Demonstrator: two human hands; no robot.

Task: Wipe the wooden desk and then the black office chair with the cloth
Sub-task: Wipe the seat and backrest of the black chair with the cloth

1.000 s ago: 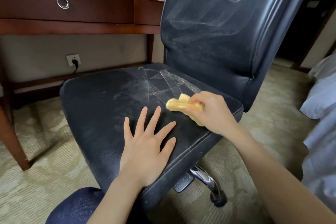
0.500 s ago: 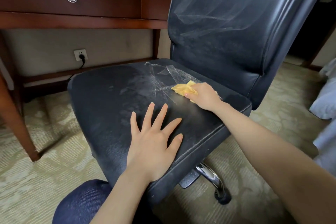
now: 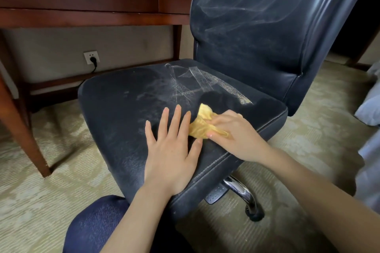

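Note:
The black office chair (image 3: pixel 123 98) fills the middle of the view, its seat and backrest streaked with pale dust and wipe marks. My left hand (image 3: pixel 170 146) lies flat on the front of the seat, fingers spread. Just to its right, my right hand (image 3: pixel 232 133) grips a crumpled yellow cloth (image 3: pixel 200 122) and presses it onto the seat near the right front edge. The cloth touches my left index finger. The wooden desk (image 3: pixel 92 16) stands behind the chair at upper left, with a drawer and ring pull.
A desk leg (image 3: pixel 22 129) slants down at the left. A wall socket (image 3: pixel 91 57) with a black plug sits under the desk. The chair's chrome base (image 3: pixel 240 191) and a caster show below the seat. White bedding (image 3: pixel 370 100) lies at the right edge. My knee (image 3: pixel 96 226) is at the bottom.
My right hand has drawn the cloth back from the rear of the seat toward me, ending beside my left hand. The left hand has stayed flat on the seat.

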